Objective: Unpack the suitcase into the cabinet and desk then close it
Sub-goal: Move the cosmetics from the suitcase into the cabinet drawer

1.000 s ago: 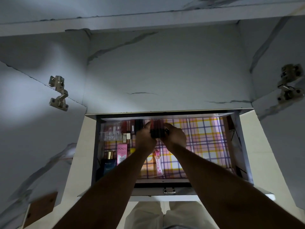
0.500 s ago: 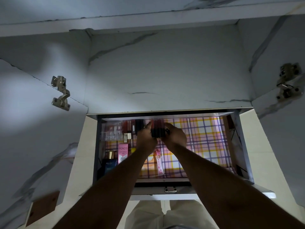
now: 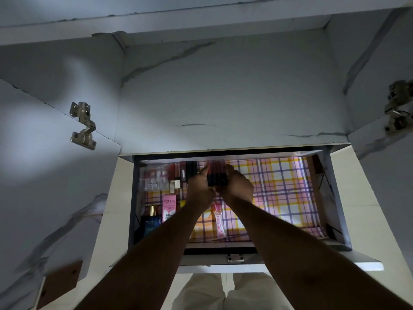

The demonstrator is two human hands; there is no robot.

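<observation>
Both your hands are in the open drawer (image 3: 333, 198), up at its back edge. Left hand (image 3: 199, 190) and right hand (image 3: 238, 186) are curled around one bundle of dark red tubes (image 3: 216, 175), gripping it from either side; the tubes stand roughly upright between your palms. Can't tell if the bundle's base touches the checked liner (image 3: 283, 189).

Relative to the drawer:
- back-left corner: clear organizer (image 3: 154, 177) with small cosmetics, blurred
- just left of your left hand: dark upright tubes (image 3: 191, 170)
- left side, nearer you: pink Pond's box (image 3: 169, 206), and a blue perfume bottle (image 3: 151, 222) with a gold cap beside it
- centre, between your forearms: pink tube (image 3: 219, 221) lying flat on the liner
- front edge: metal latch (image 3: 234, 257)

Cabinet hinge (image 3: 83, 125) sits well left of the drawer, above it.
</observation>
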